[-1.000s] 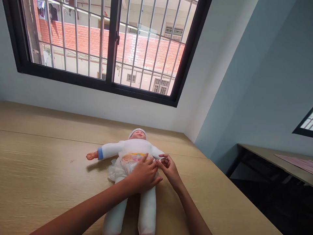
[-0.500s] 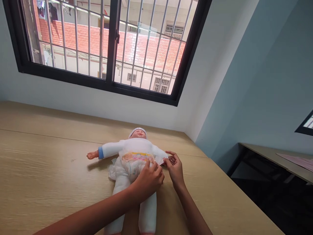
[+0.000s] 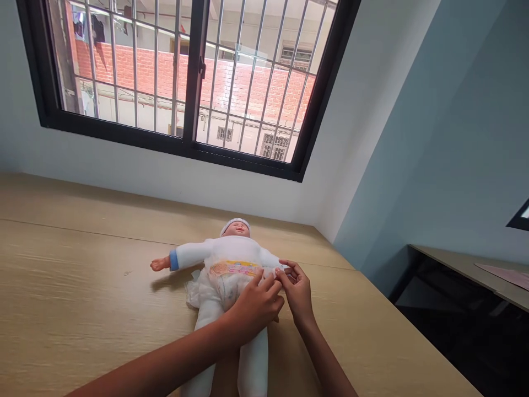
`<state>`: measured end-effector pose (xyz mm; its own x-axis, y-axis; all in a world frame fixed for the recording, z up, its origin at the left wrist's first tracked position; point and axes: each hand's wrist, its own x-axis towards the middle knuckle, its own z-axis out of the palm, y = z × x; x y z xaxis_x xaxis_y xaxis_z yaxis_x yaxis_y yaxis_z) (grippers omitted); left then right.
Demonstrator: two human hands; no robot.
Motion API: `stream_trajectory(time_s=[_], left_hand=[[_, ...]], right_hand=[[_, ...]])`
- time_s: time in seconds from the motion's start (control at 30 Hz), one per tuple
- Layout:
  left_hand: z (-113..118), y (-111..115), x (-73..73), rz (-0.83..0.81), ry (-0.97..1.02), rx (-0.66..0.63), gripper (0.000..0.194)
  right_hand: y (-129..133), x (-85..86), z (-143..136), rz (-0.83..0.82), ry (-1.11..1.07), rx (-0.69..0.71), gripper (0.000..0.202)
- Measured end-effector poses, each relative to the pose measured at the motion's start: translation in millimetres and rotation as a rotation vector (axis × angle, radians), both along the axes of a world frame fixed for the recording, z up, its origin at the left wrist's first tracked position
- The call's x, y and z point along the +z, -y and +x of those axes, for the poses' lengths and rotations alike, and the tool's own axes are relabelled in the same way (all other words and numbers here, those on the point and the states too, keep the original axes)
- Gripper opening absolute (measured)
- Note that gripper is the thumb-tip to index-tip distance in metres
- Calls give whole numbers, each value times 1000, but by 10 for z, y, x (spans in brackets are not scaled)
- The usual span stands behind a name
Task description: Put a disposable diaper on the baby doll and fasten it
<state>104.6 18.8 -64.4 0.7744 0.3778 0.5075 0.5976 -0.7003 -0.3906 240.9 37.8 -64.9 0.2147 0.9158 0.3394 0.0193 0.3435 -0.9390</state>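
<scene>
A baby doll [image 3: 235, 248] in white lies on its back on the wooden table [image 3: 103, 309], its head toward the window wall. Around its waist is a diaper [image 3: 233, 275] with a colourful printed band. My left hand [image 3: 256, 303] reaches across the doll's legs, its fingers bent at the diaper's right side; what they pinch is hidden. Close beside it, my right hand [image 3: 295, 286] has thumb and fingers drawn together near the diaper's edge and the doll's arm. Whatever lies between those fingertips is too small to make out.
Behind the table is a wall with a black-framed barred window [image 3: 190, 110]. The table's right edge slants down to the lower right. Farther right stands another table [image 3: 467, 267] with pink cloth [image 3: 504, 274] on it.
My left hand has shifted slightly right, so its fingertips are closer to my right hand. The whole view has moved a little.
</scene>
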Motion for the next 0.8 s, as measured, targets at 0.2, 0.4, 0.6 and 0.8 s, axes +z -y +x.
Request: stream_trajectory(time_s=[0.2, 0.4, 0.6, 0.8], left_hand=[[-47, -80, -9, -108, 0, -73, 27], [-60, -89, 2, -132, -10, -78, 25], [-1, -82, -80, -21, 11, -57, 22], [16, 29, -3, 91, -34, -30, 13]], right_hand=[[-13, 0, -7, -10, -93, -26, 37], [4, 12, -22, 22, -92, -27, 37], [9, 15, -30, -19, -102, -1, 44], [38, 45, -51, -46, -83, 79, 44]])
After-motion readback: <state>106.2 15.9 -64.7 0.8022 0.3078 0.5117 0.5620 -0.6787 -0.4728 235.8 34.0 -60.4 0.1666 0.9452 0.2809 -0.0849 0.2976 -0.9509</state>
